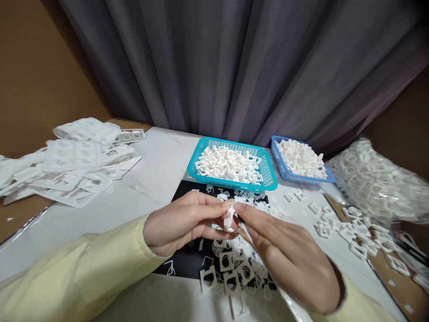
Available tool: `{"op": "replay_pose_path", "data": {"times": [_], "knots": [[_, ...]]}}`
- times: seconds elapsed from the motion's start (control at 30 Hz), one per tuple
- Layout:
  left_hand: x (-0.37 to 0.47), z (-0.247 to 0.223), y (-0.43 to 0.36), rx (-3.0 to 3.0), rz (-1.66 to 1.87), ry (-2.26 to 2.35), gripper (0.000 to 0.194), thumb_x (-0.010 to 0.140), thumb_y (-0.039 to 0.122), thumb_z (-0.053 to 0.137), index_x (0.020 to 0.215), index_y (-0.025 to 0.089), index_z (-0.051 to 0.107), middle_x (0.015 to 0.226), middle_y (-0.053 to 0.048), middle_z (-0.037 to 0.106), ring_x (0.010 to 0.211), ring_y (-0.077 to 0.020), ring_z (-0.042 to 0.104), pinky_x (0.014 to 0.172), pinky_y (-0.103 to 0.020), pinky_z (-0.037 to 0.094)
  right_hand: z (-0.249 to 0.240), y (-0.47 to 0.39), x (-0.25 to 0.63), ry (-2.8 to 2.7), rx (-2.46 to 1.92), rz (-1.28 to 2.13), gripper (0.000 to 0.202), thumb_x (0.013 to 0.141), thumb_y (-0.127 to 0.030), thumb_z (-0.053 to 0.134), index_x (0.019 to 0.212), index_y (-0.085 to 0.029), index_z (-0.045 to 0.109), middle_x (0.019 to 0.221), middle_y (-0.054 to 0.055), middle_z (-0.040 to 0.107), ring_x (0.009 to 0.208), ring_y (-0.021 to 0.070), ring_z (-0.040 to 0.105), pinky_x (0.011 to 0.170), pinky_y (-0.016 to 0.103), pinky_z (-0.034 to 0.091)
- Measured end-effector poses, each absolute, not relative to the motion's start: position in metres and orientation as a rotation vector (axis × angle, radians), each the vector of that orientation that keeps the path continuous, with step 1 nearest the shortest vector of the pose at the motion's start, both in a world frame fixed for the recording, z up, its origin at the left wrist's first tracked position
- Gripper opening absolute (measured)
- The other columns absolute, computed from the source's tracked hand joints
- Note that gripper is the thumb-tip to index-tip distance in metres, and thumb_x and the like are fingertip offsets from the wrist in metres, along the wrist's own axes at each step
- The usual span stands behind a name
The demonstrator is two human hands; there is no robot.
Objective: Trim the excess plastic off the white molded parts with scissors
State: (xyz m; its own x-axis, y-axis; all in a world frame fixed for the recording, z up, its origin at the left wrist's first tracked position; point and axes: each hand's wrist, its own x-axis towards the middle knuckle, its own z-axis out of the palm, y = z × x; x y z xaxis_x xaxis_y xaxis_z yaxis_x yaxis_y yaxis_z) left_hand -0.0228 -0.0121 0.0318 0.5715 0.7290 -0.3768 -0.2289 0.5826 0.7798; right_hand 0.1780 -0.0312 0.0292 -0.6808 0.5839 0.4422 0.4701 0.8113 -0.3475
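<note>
A small white plastic piece (229,221) is pinched upright between the thumb and fingers of my left hand (187,218), above the black mat (187,257). From the right, my right hand (284,250) meets it, index fingertip against its top. A thin tool with dark and pale parts (246,231) shows under the right fingers, which are closed around it; its tip and kind are mostly hidden. Beneath both hands, white square frames with cut-outs (232,282) and thin white scraps (264,208) are scattered over the mat.
A teal basket (231,182) and a blue basket (279,163), both full of white pieces, stand behind the mat. White moulded sheets (77,165) are piled left. At right lie loose white frames (358,232) and a bulging clear bag (378,179). A grey curtain (208,67) hangs behind.
</note>
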Motion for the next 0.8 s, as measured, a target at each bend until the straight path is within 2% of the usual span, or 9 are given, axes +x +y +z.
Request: {"op": "replay_pose_path", "data": {"times": [0.1, 0.23, 0.37, 0.5, 0.6, 0.7, 0.73, 0.8], "knots": [[-0.023, 0.029, -0.010, 0.680, 0.597, 0.756, 0.022, 0.085, 0.023, 0.055, 0.078, 0.008, 0.070, 0.075, -0.007, 0.069, 0.078, -0.0125, 0.063, 0.084, -0.027, 0.051, 0.029, -0.032, 0.171, -2.414, -0.724, 0.109, 0.040, 0.083, -0.003, 0.037, 0.118, -0.013, 0.053, 0.119, 0.012, 0.059, 0.114, 0.0189, 0.053, 0.097, 0.030, 0.047], [-0.024, 0.025, -0.007, 0.637, 0.603, 0.744, 0.020, 0.084, 0.023, 0.057, 0.076, 0.009, 0.069, 0.074, -0.006, 0.067, 0.077, -0.0128, 0.063, 0.085, -0.030, 0.051, 0.023, -0.031, 0.161, -2.299, -0.684, -0.116, 0.043, 0.076, 0.000, 0.038, 0.115, -0.005, 0.055, 0.105, 0.017, 0.066, 0.104, 0.0237, 0.060, 0.091, 0.031, 0.052], [-0.024, 0.022, -0.007, 0.618, 0.619, 0.730, 0.019, 0.083, 0.021, 0.059, 0.072, 0.009, 0.068, 0.074, -0.006, 0.065, 0.076, -0.0126, 0.062, 0.083, -0.029, 0.052, 0.015, -0.030, 0.155, -2.265, -0.712, -0.166, 0.043, 0.074, 0.001, 0.039, 0.112, -0.007, 0.058, 0.101, 0.015, 0.068, 0.103, 0.0235, 0.061, 0.090, 0.031, 0.053], [-0.020, 0.018, -0.010, 0.545, 0.580, 0.723, 0.016, 0.083, 0.018, 0.057, 0.078, 0.007, 0.067, 0.078, -0.007, 0.064, 0.074, -0.0115, 0.061, 0.082, -0.029, 0.052, 0.012, -0.028, 0.160, -2.204, -0.777, -0.167, 0.040, 0.076, 0.001, 0.041, 0.112, -0.005, 0.058, 0.106, 0.016, 0.066, 0.104, 0.0231, 0.061, 0.091, 0.029, 0.052], [-0.018, 0.016, -0.011, 0.473, 0.509, 0.717, 0.014, 0.083, 0.017, 0.057, 0.079, 0.006, 0.066, 0.075, -0.005, 0.062, 0.070, -0.0104, 0.060, 0.082, -0.031, 0.052, 0.016, -0.024, 0.171, -2.104, -0.971, -0.035, 0.036, 0.083, -0.007, 0.045, 0.116, -0.016, 0.057, 0.113, 0.008, 0.064, 0.102, 0.0217, 0.062, 0.087, 0.029, 0.055], [-0.019, 0.020, -0.010, 0.623, 0.619, 0.761, 0.019, 0.084, 0.023, 0.057, 0.079, 0.007, 0.066, 0.077, -0.005, 0.062, 0.076, -0.0117, 0.059, 0.087, -0.031, 0.050, 0.023, -0.023, 0.180, -2.031, -1.033, 0.191, 0.020, 0.083, -0.013, 0.054, 0.095, -0.027, 0.063, 0.104, -0.001, 0.068, 0.090, 0.0222, 0.067, 0.068, 0.027, 0.061], [-0.020, 0.023, -0.011, 0.695, 0.662, 0.788, 0.022, 0.084, 0.027, 0.056, 0.079, 0.008, 0.066, 0.080, -0.006, 0.063, 0.081, -0.0130, 0.060, 0.088, -0.031, 0.049, 0.026, -0.024, 0.182, -2.026, -0.999, 0.248, 0.016, 0.082, -0.013, 0.056, 0.084, -0.027, 0.062, 0.098, -0.002, 0.070, 0.089, 0.0229, 0.068, 0.062, 0.026, 0.061], [-0.021, 0.028, -0.012, 0.787, 0.714, 0.836, 0.023, 0.084, 0.031, 0.057, 0.077, 0.011, 0.066, 0.081, -0.005, 0.063, 0.088, -0.0154, 0.060, 0.088, -0.029, 0.049, 0.031, -0.028, 0.185, -2.022, -0.915, 0.344, 0.020, 0.079, -0.008, 0.060, 0.071, -0.025, 0.056, 0.085, -0.002, 0.072, 0.091, 0.0243, 0.066, 0.057, 0.024, 0.060]]}}
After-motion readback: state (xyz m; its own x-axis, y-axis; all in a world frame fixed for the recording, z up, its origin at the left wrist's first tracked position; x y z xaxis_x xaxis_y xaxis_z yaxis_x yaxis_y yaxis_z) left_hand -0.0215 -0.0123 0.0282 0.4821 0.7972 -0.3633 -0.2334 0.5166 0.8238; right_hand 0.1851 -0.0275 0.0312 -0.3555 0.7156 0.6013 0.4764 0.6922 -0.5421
